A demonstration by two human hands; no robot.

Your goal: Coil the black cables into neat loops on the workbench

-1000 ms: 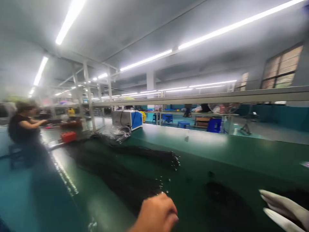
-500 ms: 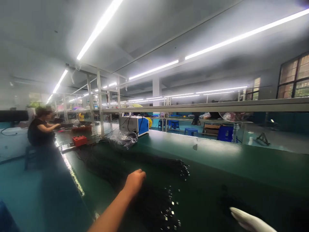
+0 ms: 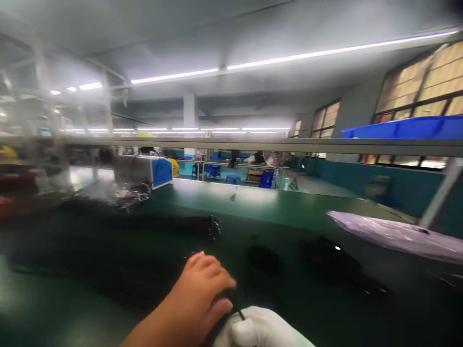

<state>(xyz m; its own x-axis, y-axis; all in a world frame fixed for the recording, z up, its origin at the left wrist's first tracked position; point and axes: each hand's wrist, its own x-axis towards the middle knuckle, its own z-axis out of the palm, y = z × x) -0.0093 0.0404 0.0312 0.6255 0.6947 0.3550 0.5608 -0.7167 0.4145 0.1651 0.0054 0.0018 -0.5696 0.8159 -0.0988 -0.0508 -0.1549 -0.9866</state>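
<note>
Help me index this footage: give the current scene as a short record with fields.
Left hand: bare, fingers bent; grip unclear
Right hand: white-gloved, appears to pinch a thin black strand
Surface: dark green bench
Beyond the hands: black bundle with shiny tips; box with a blue face; crumpled clear plastic beside it
Right of picture: black items, details unclear; pale pink plastic-wrapped item
Overhead: shelf bearing a blue tray
Image quality: blurred in places
</note>
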